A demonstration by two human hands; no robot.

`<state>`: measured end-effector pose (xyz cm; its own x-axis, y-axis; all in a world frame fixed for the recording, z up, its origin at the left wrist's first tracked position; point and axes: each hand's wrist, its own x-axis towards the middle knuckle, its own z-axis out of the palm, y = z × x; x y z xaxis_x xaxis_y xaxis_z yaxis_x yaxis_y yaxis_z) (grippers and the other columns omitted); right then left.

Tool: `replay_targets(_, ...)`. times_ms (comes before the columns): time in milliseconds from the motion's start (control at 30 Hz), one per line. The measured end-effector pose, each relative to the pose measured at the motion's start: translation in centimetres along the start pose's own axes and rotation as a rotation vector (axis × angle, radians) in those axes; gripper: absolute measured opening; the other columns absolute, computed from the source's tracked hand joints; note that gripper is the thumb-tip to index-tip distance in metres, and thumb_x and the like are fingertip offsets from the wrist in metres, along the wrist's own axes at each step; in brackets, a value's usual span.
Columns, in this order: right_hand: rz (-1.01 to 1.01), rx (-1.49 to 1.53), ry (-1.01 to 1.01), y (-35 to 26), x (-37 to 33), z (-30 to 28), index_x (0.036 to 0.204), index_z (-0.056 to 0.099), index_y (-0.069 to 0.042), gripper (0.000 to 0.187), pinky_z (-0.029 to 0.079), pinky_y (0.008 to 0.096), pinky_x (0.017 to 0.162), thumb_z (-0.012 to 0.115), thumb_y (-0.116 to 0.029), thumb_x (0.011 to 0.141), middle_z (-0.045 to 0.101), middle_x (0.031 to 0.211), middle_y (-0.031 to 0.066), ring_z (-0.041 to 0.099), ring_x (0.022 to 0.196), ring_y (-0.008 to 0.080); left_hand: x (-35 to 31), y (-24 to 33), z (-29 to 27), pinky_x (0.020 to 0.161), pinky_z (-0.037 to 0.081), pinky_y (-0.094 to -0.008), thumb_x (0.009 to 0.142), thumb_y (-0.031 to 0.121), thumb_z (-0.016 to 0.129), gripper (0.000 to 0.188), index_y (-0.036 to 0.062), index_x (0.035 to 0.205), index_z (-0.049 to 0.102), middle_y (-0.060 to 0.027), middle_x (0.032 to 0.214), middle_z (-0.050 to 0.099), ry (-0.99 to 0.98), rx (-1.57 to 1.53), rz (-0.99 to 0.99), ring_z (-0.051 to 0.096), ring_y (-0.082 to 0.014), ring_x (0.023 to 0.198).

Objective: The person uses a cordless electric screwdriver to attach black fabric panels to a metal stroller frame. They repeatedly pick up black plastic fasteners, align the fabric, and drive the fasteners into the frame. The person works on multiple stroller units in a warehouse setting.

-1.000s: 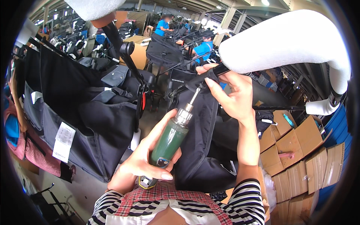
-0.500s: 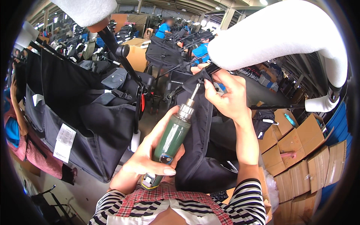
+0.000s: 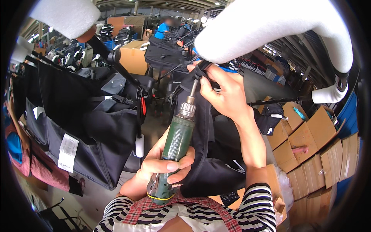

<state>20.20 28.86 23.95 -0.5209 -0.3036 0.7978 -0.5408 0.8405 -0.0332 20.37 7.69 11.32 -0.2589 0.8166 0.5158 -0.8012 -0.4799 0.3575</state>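
My left hand (image 3: 167,164) is wrapped round a green electric screwdriver (image 3: 176,141), which stands tilted with its bit upward. The bit's tip meets a black fabric flap (image 3: 199,72) at a dark frame tube; any screw there is too small to make out. At that same spot my right hand (image 3: 228,92) pinches the flap against the tube, fingers partly behind it. Just above, a handlebar in white padded wrap (image 3: 266,33) curves to the right. Below the hands hangs the black fabric body (image 3: 216,174) of the same frame.
On the left stands another black fabric carrier (image 3: 85,135) with a white tag and a white-wrapped handle (image 3: 65,17). Cardboard boxes (image 3: 309,135) are stacked at right. A person in blue (image 3: 161,30) is farther back; another person's pink-checked clothing (image 3: 38,174) shows at far left.
The screwdriver has rolled in my left hand and risen slightly, its bit now against the flap. My right hand keeps its pinch. The whole view has shifted a little.
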Motion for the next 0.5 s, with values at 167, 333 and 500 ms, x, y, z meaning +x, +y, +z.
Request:
replay_targets(167,-0.015,-0.018,0.030,-0.5,0.1,0.0,0.111,0.068,0.006,0.026,0.059,0.0302,0.077,0.063,0.005,0.086,0.076,0.105,0.0136,0.075,0.084,0.0190,0.4,-0.1,0.2,0.043,0.043,-0.0255,0.081,-0.004,0.064,0.102,0.0300,0.160,0.009,-0.0122,0.082,0.050,0.032,0.278,0.051,0.053,-0.0160,0.047)
replay_targets(333,-0.034,-0.024,0.051,-0.5,0.0,0.1,0.111,0.067,0.007,0.025,0.059,0.0300,0.076,0.062,0.005,0.086,0.076,0.104,0.0134,0.075,0.084,0.0189,-0.2,0.0,-0.9,0.040,0.039,-0.0237,0.080,-0.002,0.065,0.102,0.0306,0.160,0.010,-0.0121,0.082,0.050,-0.077,-0.246,-0.054,0.050,-0.0159,0.045)
replay_targets(500,-0.013,-0.034,0.059,-0.2,-0.1,0.1,0.114,0.068,0.007,0.028,0.059,0.0296,0.076,0.062,0.005,0.087,0.076,0.103,0.0137,0.075,0.084,0.0185,0.9,0.1,1.3,0.047,0.046,-0.0279,0.081,-0.004,0.065,0.108,0.0247,0.162,0.000,-0.0090,0.072,0.050,0.116,0.485,0.079,0.053,-0.0153,0.048)
